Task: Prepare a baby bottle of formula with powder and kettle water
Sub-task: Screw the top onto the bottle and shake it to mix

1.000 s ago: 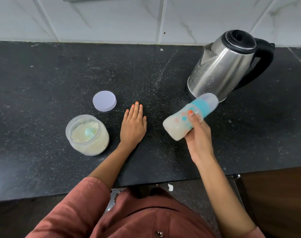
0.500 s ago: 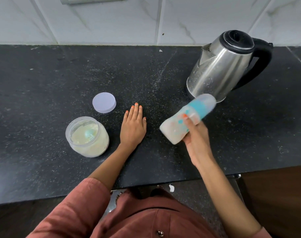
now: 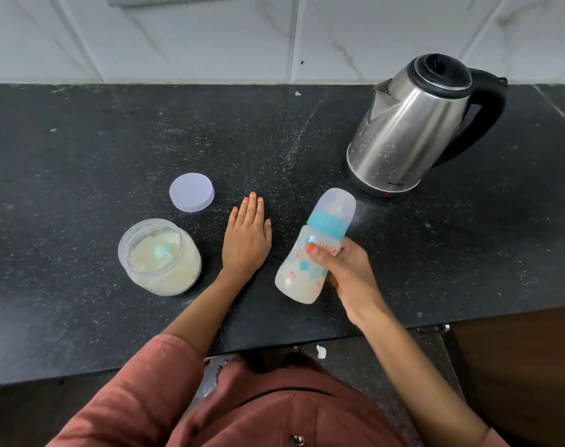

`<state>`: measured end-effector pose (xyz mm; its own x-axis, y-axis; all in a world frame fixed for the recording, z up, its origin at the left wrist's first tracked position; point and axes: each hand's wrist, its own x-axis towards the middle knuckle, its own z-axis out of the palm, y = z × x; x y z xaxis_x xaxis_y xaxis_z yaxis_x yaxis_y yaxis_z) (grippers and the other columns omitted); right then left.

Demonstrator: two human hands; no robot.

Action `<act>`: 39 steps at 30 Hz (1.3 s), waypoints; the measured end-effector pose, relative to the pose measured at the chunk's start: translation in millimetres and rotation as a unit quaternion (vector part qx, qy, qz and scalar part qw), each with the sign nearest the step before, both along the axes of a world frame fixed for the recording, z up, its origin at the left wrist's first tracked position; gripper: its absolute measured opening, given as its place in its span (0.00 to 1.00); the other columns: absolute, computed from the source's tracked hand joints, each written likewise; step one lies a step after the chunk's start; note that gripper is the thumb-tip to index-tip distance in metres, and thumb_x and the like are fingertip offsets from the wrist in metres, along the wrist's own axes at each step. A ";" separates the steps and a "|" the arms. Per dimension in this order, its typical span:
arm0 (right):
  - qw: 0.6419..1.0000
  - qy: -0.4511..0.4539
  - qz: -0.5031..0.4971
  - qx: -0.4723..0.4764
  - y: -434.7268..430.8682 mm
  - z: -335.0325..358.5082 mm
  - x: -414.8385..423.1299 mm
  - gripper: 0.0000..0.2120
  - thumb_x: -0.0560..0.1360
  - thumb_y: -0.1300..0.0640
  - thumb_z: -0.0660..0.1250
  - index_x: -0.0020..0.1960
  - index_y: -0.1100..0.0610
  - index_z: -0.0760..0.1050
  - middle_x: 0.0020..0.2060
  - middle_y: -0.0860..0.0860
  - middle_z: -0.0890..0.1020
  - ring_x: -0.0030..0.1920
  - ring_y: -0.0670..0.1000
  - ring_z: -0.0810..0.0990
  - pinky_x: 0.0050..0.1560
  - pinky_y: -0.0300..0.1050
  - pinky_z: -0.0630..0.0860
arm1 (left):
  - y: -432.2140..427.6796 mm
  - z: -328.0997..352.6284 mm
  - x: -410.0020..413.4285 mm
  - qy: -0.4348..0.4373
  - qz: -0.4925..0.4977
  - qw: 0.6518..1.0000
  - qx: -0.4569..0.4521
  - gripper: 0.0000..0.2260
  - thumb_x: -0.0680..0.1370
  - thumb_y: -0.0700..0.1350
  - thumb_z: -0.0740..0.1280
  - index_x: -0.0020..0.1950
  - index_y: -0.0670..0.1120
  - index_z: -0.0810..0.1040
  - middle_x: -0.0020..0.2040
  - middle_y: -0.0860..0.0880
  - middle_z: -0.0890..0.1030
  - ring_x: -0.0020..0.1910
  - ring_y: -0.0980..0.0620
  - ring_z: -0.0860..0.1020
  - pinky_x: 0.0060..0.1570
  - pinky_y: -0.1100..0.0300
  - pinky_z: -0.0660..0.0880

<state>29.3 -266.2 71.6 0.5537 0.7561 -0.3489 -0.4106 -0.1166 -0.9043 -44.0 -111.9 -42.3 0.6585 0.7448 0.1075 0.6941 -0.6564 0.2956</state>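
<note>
Bottle (image 3: 298,279) is gripped round its middle by the right hand (image 3: 348,275), held clear of the bench (image 3: 81,156), its long axis tilted, capped end aimed at the kettle (image 3: 410,133). Left hand (image 3: 247,246) is laid flat and empty alongside, fingers straight.

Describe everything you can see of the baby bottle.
The baby bottle is translucent plastic with teal and orange prints, a teal collar and a clear domed cap on. It holds a milky white liquid. It is tilted, cap pointing away toward the kettle, base toward the person. The right hand grips its middle, thumb across the front. Whether its base touches the black countertop cannot be told.
</note>
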 end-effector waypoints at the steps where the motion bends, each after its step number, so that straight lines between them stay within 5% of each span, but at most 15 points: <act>1: 1.000 0.005 -0.006 0.003 -0.1 0.9 2.2 0.14 0.61 0.59 0.76 0.45 0.55 0.77 0.36 0.47 0.84 0.41 0.46 0.83 0.40 0.39 0.79 | -0.3 -0.1 0.1 -0.002 0.000 1.000 0.001 0.22 0.82 0.47 0.51 0.74 0.40 0.56 0.75 0.43 0.57 0.75 0.46 0.55 0.73 0.52 0.48; 6: 0.954 0.151 -0.221 0.133 13.5 6.7 23.3 0.10 0.74 0.58 0.64 0.55 0.55 0.74 0.47 0.48 0.82 0.45 0.44 0.82 0.46 0.41 0.80 | -0.5 -1.5 -0.4 -0.010 0.000 1.000 0.007 0.22 0.82 0.46 0.52 0.74 0.39 0.57 0.75 0.42 0.58 0.74 0.46 0.56 0.73 0.52 0.49; 13: 1.000 0.020 -0.015 0.005 -3.5 3.9 -2.3 0.13 0.61 0.57 0.73 0.45 0.56 0.77 0.36 0.46 0.85 0.41 0.46 0.83 0.40 0.38 0.80 | 0.1 -1.4 1.1 -0.002 -0.001 1.000 0.001 0.22 0.82 0.47 0.51 0.74 0.40 0.56 0.75 0.43 0.57 0.75 0.47 0.54 0.73 0.52 0.48; 19: 0.965 0.122 -0.199 0.121 13.7 7.8 17.5 0.10 0.73 0.59 0.65 0.54 0.54 0.74 0.46 0.48 0.82 0.46 0.44 0.81 0.49 0.43 0.79 | -1.4 -1.3 -0.3 -0.010 0.000 1.000 0.005 0.22 0.82 0.47 0.51 0.74 0.40 0.56 0.75 0.43 0.57 0.75 0.46 0.55 0.73 0.53 0.48; 25: 0.999 -0.029 0.019 -0.011 -0.4 1.2 -4.6 0.16 0.59 0.56 0.75 0.45 0.54 0.77 0.38 0.46 0.84 0.43 0.46 0.82 0.45 0.41 0.78 | -0.9 0.0 -0.1 -0.004 -0.001 1.000 0.002 0.22 0.82 0.46 0.51 0.74 0.40 0.55 0.75 0.43 0.56 0.75 0.47 0.54 0.73 0.53 0.47; 31: 0.969 0.095 -0.196 0.116 15.2 10.1 16.2 0.08 0.73 0.60 0.65 0.51 0.53 0.75 0.46 0.48 0.82 0.45 0.44 0.82 0.46 0.41 0.80 | -1.5 -0.8 -0.3 -0.013 0.000 1.000 0.006 0.21 0.82 0.46 0.52 0.73 0.39 0.58 0.74 0.41 0.59 0.74 0.45 0.57 0.72 0.52 0.49; 37: 1.000 0.017 0.002 -0.003 -1.1 6.0 -5.5 0.13 0.61 0.56 0.70 0.45 0.54 0.77 0.37 0.47 0.84 0.42 0.46 0.83 0.43 0.40 0.80 | -0.8 0.5 -0.1 0.003 0.002 1.000 0.001 0.22 0.82 0.47 0.50 0.75 0.41 0.53 0.76 0.44 0.55 0.75 0.48 0.52 0.73 0.54 0.46; 39: 0.999 0.027 -0.028 0.015 0.3 7.3 -0.4 0.12 0.61 0.57 0.70 0.45 0.55 0.77 0.36 0.46 0.84 0.41 0.45 0.83 0.43 0.40 0.80 | -0.6 0.7 -0.3 0.002 0.003 1.000 0.000 0.22 0.82 0.47 0.49 0.75 0.41 0.53 0.76 0.44 0.54 0.75 0.48 0.52 0.73 0.54 0.45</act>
<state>28.9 -265.8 78.9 0.5768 0.7346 -0.3573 -0.4638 -0.0656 -0.8835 -44.4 -112.5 -41.6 0.6544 0.7489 0.1047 0.6992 -0.6520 0.2933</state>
